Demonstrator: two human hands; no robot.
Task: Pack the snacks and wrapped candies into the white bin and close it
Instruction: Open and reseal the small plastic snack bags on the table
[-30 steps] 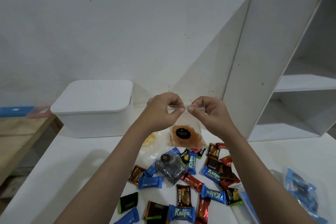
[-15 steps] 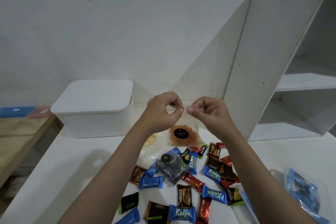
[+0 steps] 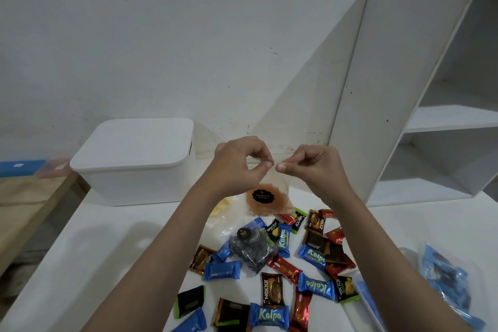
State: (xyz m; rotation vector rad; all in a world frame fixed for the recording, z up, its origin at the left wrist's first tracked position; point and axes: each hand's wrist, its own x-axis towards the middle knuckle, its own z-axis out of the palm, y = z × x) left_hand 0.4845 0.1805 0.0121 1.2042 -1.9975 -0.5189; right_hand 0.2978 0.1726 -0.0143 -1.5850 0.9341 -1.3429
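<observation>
My left hand (image 3: 239, 167) and right hand (image 3: 312, 167) meet at frame centre, both pinching the top edge of a clear snack bag (image 3: 265, 197) that hangs below them. The lidded bin (image 3: 134, 162) sits on the table (image 3: 94, 250) at centre left, against the wall. The shelf unit (image 3: 431, 105) occupies the right. Wrapped candies (image 3: 272, 288) lie scattered along the lower centre, below the bag.

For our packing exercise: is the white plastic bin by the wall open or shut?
Shut. The white plastic bin has its flat white lid seated level on the rim, with no gap showing and the inside hidden.
</observation>
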